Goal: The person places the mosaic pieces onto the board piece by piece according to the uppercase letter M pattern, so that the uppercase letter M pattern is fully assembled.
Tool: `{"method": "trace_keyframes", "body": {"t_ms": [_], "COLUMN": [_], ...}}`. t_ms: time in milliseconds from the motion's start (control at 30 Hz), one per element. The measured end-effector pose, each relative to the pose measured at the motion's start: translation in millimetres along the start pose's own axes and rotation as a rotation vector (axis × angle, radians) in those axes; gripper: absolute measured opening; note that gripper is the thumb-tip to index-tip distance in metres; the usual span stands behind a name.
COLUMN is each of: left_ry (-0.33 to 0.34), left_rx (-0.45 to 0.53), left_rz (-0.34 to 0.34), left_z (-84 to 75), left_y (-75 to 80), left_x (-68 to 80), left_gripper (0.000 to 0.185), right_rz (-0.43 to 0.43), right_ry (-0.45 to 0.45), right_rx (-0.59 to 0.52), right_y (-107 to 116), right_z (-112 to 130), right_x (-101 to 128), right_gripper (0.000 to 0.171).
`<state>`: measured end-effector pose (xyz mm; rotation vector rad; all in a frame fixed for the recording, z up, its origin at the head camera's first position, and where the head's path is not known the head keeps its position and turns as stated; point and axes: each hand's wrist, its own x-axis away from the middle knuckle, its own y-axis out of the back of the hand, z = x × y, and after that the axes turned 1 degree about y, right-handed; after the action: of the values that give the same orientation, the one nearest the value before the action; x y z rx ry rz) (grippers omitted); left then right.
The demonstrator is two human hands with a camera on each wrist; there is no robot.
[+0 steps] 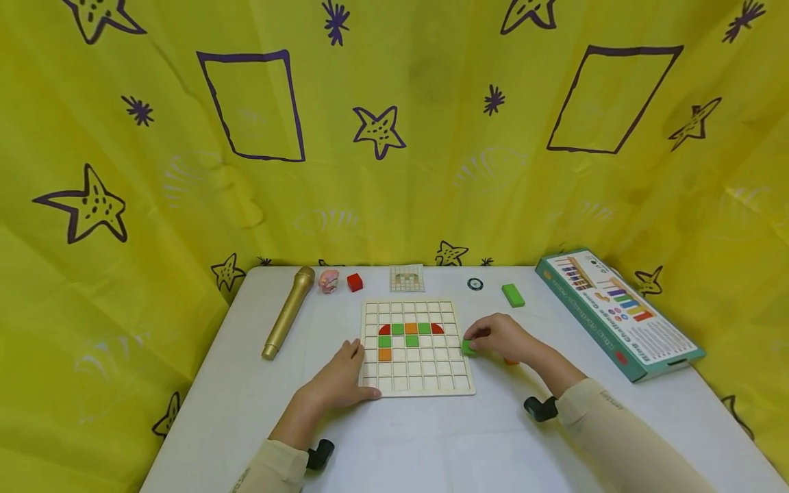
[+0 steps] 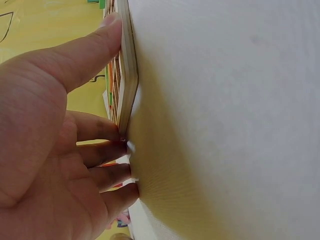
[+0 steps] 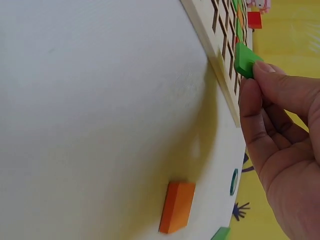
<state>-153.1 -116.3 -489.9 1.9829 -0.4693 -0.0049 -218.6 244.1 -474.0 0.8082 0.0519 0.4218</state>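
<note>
A pale wooden grid board (image 1: pixel 431 385) lies flat on the white table, with red, green and orange pieces set in some of its squares. My left hand (image 1: pixel 337 378) rests at the board's near left corner. Its thumb (image 2: pixel 107 40) touches the near edge while the other fingers lie along the left side, fairly straight. Just off the board's right edge, my right hand (image 1: pixel 502 337) pinches a green block (image 3: pixel 246 59) between thumb and fingers. An orange block (image 3: pixel 177 207) lies on the table near the right hand, partly hidden by the wrist in the head view.
Behind the board lie a pattern card (image 1: pixel 407 279), a red block (image 1: pixel 354 282), a pink figure (image 1: pixel 329 281), a dark round disc (image 1: pixel 475 283) and a green block (image 1: pixel 513 295). A gold microphone (image 1: pixel 286 318) lies left; a game box (image 1: pixel 622 315) lies right. Yellow curtain surrounds the table.
</note>
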Motion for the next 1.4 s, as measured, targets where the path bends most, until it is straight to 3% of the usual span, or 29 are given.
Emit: {"method": "trace_keyframes", "body": {"t_ms": [633,1400], "left_ry": [0.024,-0.009], "left_rx": [-0.003,0.006], "left_rz": [0.000,-0.009], "left_z": [-0.6,-3.4], "left_y": [-1.1,3.2], "left_x": [-0.5,2.9], "left_gripper": [0.105,0.104], "right_rz": [0.026,0.039], "right_ry": [0.028,-0.055], "right_rx": [-0.073,-0.066], "right_y": [-17,-30], "right_z": [21,24], "right_x": [-41,-50], "right_gripper": [0.006,0.004]}}
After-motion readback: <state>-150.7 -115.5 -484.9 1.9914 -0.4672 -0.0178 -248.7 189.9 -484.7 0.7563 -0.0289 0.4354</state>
